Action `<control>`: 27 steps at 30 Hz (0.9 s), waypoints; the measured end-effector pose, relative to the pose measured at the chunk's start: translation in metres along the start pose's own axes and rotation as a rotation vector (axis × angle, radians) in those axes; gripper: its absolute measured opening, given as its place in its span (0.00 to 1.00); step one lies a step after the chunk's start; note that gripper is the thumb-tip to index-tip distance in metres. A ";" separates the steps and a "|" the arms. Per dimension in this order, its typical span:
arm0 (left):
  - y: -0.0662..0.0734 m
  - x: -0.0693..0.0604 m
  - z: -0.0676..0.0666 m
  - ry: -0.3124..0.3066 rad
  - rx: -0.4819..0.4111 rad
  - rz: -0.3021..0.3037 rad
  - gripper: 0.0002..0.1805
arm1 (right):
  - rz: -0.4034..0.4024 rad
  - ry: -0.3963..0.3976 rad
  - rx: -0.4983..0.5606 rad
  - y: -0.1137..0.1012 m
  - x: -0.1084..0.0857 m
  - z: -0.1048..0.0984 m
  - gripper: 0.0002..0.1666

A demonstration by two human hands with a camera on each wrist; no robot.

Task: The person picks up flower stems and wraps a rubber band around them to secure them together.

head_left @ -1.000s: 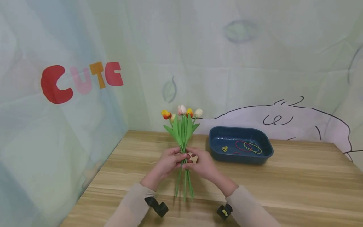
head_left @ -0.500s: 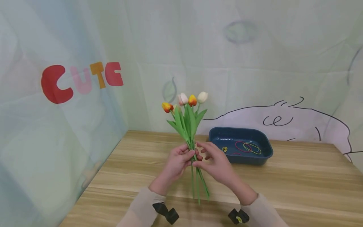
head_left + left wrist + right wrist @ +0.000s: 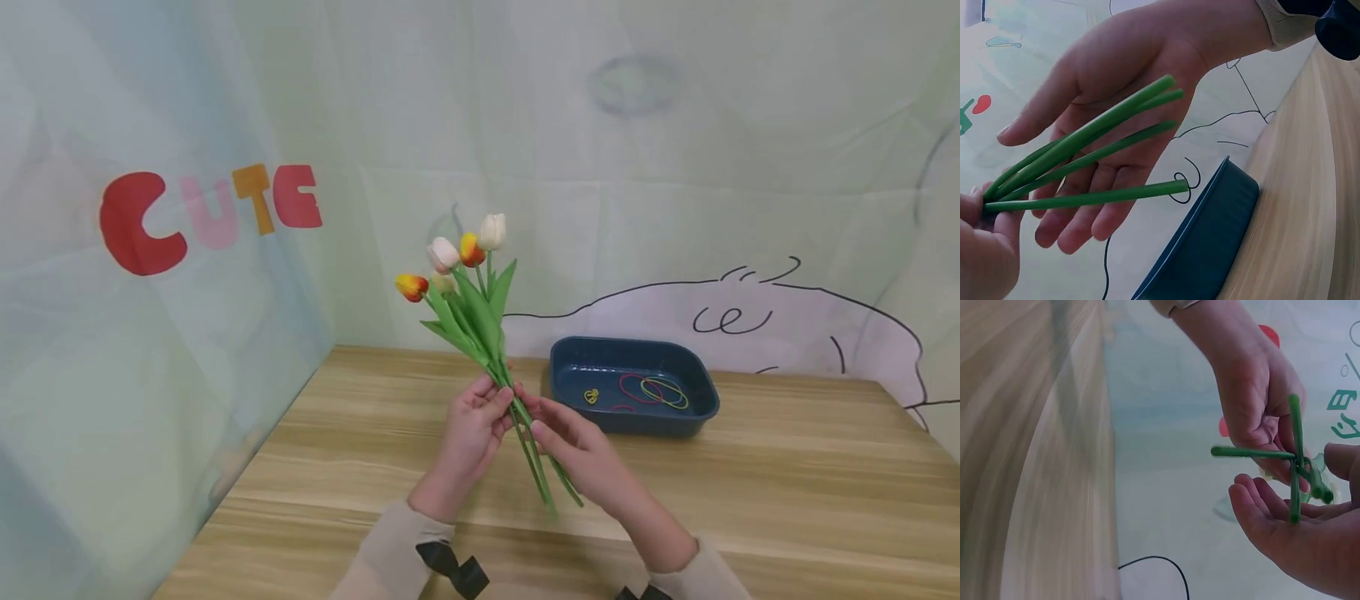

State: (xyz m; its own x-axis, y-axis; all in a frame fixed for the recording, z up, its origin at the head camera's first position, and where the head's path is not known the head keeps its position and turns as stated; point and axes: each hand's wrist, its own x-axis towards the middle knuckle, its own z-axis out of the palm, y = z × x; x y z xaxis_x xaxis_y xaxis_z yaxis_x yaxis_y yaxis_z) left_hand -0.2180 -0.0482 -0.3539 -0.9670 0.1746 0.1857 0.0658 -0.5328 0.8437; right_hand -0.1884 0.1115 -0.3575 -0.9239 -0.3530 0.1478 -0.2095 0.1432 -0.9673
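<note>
A bunch of artificial tulips (image 3: 480,312), with white, pale pink and orange-yellow heads, is held above the table, leaning to the left. My left hand (image 3: 467,429) pinches the green stems just under the leaves. Beside the lower stems is my right hand (image 3: 588,467), its thumb near them. In the left wrist view the spread stem ends (image 3: 1091,137) cross in front of the right palm, and the fingers (image 3: 1113,209) are extended without curling round them. The right wrist view shows the right hand (image 3: 1310,540) cupped loosely below the stems.
Behind the right hand stands a dark blue basin (image 3: 633,425) on the wooden table (image 3: 787,483). Inside it lie red and yellow-green rubber bands (image 3: 663,392) and a small yellow knotted band (image 3: 591,397). A printed cloth backdrop (image 3: 525,100) encloses the table.
The tulips have risen and tilted, heads to the left and stem ends to the right. My left hand keeps its pinch, while the right hand has shifted rightward and lower along the stems.
</note>
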 end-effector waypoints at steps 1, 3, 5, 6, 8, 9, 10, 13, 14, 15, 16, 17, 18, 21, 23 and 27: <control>0.000 0.000 0.000 0.001 0.003 0.007 0.20 | 0.015 -0.014 0.026 0.001 0.000 0.000 0.33; -0.001 -0.001 0.000 0.001 0.004 0.021 0.20 | 0.026 -0.047 0.058 0.001 -0.001 0.001 0.32; -0.002 -0.002 -0.001 -0.003 0.002 0.041 0.20 | 0.043 -0.079 0.100 0.002 -0.002 0.001 0.32; -0.002 -0.002 -0.001 -0.006 -0.001 0.052 0.19 | 0.052 -0.093 0.117 0.003 -0.002 0.001 0.32; -0.002 -0.003 0.000 -0.007 -0.011 0.068 0.18 | 0.062 -0.121 0.161 0.004 -0.002 0.001 0.31; -0.001 -0.003 0.000 -0.006 -0.019 0.074 0.18 | 0.070 -0.128 0.178 0.004 -0.002 0.001 0.30; -0.001 -0.003 0.000 -0.007 -0.020 0.079 0.18 | 0.079 -0.132 0.193 0.004 -0.002 0.001 0.30; -0.001 -0.003 0.000 -0.004 -0.033 0.084 0.18 | 0.092 -0.138 0.212 0.005 -0.002 0.001 0.28; -0.001 -0.004 0.000 -0.004 -0.037 0.087 0.18 | 0.098 -0.137 0.216 0.005 -0.002 0.001 0.27; -0.001 -0.004 0.001 -0.006 -0.042 0.093 0.18 | 0.104 -0.136 0.222 0.005 -0.002 0.001 0.27; -0.002 -0.004 0.000 -0.008 -0.045 0.097 0.18 | 0.110 -0.135 0.229 0.005 -0.002 0.001 0.26; -0.002 -0.005 0.000 -0.008 -0.051 0.102 0.18 | 0.113 -0.134 0.234 0.005 -0.003 0.001 0.26; -0.003 -0.005 0.000 -0.008 -0.057 0.107 0.18 | 0.115 -0.133 0.236 0.006 -0.003 0.001 0.26; -0.004 -0.005 -0.001 -0.013 -0.047 0.112 0.18 | 0.120 -0.130 0.231 0.007 -0.004 0.000 0.26; -0.005 -0.005 -0.002 -0.013 -0.030 0.106 0.19 | 0.123 -0.132 0.218 0.007 -0.004 -0.001 0.27; -0.008 -0.004 -0.002 -0.005 -0.006 0.086 0.21 | 0.137 -0.126 0.190 0.008 -0.005 -0.001 0.27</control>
State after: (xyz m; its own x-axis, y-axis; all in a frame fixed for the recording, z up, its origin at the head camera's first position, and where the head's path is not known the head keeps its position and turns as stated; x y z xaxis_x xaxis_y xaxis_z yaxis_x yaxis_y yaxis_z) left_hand -0.2150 -0.0466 -0.3624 -0.9564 0.1324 0.2603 0.1474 -0.5507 0.8216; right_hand -0.1863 0.1154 -0.3655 -0.8898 -0.4563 -0.0020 -0.0107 0.0252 -0.9996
